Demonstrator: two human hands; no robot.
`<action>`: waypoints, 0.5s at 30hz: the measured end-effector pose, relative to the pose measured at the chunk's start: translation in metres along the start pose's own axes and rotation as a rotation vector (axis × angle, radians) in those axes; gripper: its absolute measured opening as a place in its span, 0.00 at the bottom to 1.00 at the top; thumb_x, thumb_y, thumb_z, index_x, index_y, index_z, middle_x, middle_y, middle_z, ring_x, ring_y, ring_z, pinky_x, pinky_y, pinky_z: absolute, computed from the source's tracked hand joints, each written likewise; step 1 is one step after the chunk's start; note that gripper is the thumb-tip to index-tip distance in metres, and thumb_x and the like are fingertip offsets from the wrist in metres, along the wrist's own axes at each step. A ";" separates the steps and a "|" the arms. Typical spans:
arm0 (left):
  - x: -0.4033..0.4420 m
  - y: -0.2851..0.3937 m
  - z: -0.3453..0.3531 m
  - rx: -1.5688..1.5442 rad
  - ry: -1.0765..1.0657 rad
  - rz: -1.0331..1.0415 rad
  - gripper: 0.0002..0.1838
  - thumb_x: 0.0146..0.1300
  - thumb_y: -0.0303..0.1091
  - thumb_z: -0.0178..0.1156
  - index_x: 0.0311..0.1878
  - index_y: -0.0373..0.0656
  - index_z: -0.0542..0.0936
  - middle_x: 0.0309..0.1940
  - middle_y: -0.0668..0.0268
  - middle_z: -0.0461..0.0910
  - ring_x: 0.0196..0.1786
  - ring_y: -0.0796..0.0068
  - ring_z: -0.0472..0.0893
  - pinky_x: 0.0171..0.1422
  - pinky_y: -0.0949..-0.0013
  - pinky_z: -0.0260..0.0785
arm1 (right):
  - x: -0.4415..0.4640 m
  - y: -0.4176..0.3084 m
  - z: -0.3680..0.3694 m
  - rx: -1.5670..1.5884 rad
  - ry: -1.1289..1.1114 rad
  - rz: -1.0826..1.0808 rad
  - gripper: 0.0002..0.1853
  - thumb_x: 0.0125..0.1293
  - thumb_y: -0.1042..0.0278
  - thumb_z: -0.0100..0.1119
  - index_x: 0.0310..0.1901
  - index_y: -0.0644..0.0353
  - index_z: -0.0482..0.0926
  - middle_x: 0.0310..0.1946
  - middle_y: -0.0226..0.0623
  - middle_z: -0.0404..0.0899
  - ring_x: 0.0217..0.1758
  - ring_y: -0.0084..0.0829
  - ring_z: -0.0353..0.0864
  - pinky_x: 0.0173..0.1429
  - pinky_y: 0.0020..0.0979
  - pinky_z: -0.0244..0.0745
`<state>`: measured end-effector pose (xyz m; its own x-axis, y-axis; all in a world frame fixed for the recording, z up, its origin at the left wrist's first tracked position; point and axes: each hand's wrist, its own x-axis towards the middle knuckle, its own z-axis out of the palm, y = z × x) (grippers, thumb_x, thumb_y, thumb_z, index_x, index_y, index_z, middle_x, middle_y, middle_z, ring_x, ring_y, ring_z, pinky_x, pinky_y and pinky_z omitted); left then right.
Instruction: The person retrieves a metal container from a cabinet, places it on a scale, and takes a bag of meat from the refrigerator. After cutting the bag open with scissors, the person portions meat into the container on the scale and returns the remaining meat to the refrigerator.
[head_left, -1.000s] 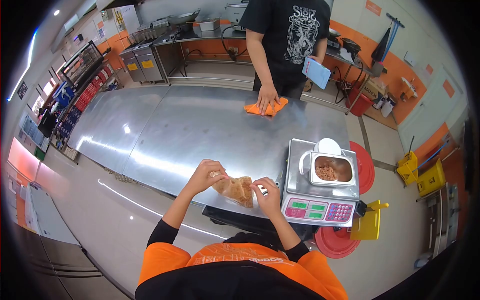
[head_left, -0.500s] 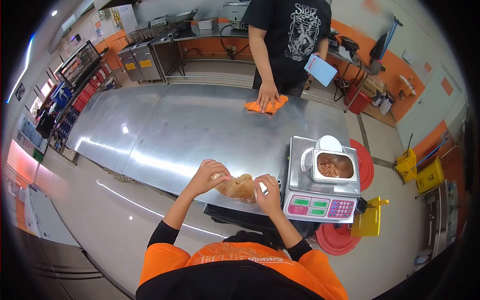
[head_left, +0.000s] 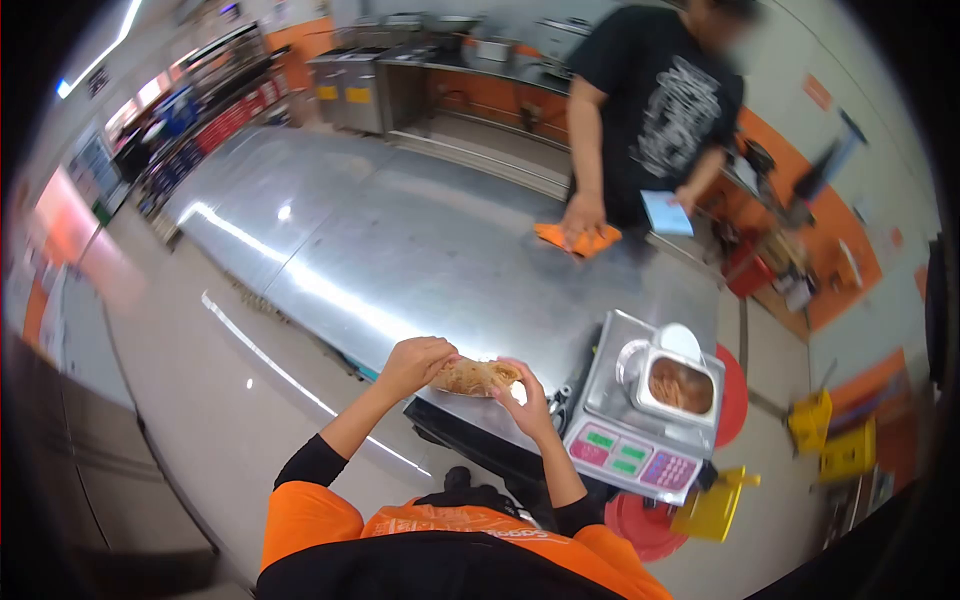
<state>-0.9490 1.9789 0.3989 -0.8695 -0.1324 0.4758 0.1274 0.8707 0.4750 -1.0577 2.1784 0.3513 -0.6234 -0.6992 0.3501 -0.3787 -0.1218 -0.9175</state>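
Note:
A clear plastic bag of brownish food (head_left: 466,378) lies at the near edge of the steel table, between my hands. My left hand (head_left: 417,362) has its fingers closed on the bag's left end. Around the right end curl the thumb and fingers of my right hand (head_left: 528,402). What exactly the food is, I cannot make out. Just to the right stands a digital scale (head_left: 625,463) with lit green displays. On its platform rests a steel pan (head_left: 665,412) with brown food inside, and a round white item (head_left: 679,341) sits beside it.
Across the steel table (head_left: 400,225), a co-worker (head_left: 650,110) presses an orange cloth (head_left: 550,234) onto it and holds a light blue pad (head_left: 668,214). Red round lids or bins (head_left: 733,395) and a yellow item (head_left: 712,507) are near the scale.
My view has turned, so the table and scale appear tilted. My right hand has shifted from beside the bag to wrap its right end. The co-worker's cloth remains under their hand.

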 end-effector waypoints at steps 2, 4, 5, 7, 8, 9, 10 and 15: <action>-0.018 0.004 -0.020 0.058 0.053 -0.084 0.07 0.55 0.38 0.59 0.28 0.46 0.77 0.22 0.67 0.76 0.24 0.64 0.75 0.28 0.66 0.66 | 0.014 0.013 0.008 0.076 -0.127 0.110 0.11 0.61 0.71 0.58 0.45 0.64 0.77 0.40 0.35 0.79 0.46 0.24 0.75 0.52 0.26 0.68; -0.043 0.008 -0.054 0.176 0.097 -0.147 0.08 0.57 0.40 0.58 0.29 0.47 0.76 0.21 0.66 0.76 0.22 0.62 0.75 0.25 0.65 0.65 | 0.032 0.010 0.036 0.168 -0.211 0.177 0.06 0.61 0.72 0.59 0.37 0.65 0.82 0.32 0.32 0.81 0.39 0.21 0.77 0.49 0.24 0.69; -0.057 0.005 -0.071 0.218 0.119 -0.202 0.08 0.57 0.40 0.58 0.29 0.47 0.77 0.20 0.65 0.76 0.21 0.63 0.74 0.25 0.66 0.65 | 0.043 0.002 0.052 0.192 -0.321 0.179 0.08 0.61 0.72 0.59 0.39 0.65 0.81 0.34 0.32 0.82 0.39 0.20 0.76 0.47 0.24 0.69; -0.093 0.000 -0.107 0.288 0.158 -0.322 0.09 0.58 0.40 0.59 0.29 0.46 0.78 0.20 0.64 0.76 0.21 0.63 0.74 0.25 0.67 0.65 | 0.063 -0.008 0.097 0.190 -0.456 0.162 0.09 0.61 0.71 0.59 0.40 0.65 0.81 0.34 0.32 0.82 0.38 0.20 0.76 0.46 0.23 0.69; -0.112 0.000 -0.128 0.334 0.188 -0.368 0.09 0.58 0.41 0.59 0.29 0.46 0.78 0.18 0.64 0.75 0.19 0.62 0.74 0.23 0.67 0.65 | 0.069 -0.012 0.128 0.210 -0.483 0.109 0.10 0.61 0.70 0.59 0.41 0.65 0.81 0.34 0.31 0.82 0.38 0.19 0.76 0.46 0.23 0.69; -0.135 0.001 -0.146 0.328 0.213 -0.448 0.09 0.57 0.42 0.59 0.30 0.46 0.78 0.18 0.64 0.75 0.19 0.62 0.74 0.23 0.67 0.65 | 0.075 -0.021 0.160 0.217 -0.531 0.104 0.09 0.61 0.70 0.59 0.40 0.65 0.81 0.33 0.32 0.82 0.37 0.20 0.76 0.45 0.23 0.70; -0.159 0.001 -0.166 0.323 0.245 -0.524 0.10 0.57 0.43 0.60 0.30 0.47 0.78 0.17 0.64 0.75 0.19 0.63 0.74 0.23 0.68 0.65 | 0.078 -0.031 0.193 0.271 -0.592 0.128 0.10 0.60 0.69 0.60 0.39 0.65 0.82 0.32 0.35 0.82 0.37 0.22 0.77 0.45 0.25 0.70; -0.288 0.012 -0.271 0.395 0.326 -0.965 0.23 0.45 0.59 0.64 0.35 0.50 0.78 0.14 0.62 0.73 0.21 0.60 0.76 0.25 0.66 0.66 | 0.076 -0.091 0.377 0.364 -0.960 -0.036 0.10 0.59 0.68 0.61 0.37 0.65 0.82 0.27 0.37 0.81 0.34 0.23 0.77 0.41 0.25 0.69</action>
<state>-0.5680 1.8994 0.4687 -0.3454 -0.9094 0.2317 -0.7532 0.4159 0.5096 -0.8130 1.8711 0.3902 0.2552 -0.9399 0.2267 -0.0564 -0.2486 -0.9670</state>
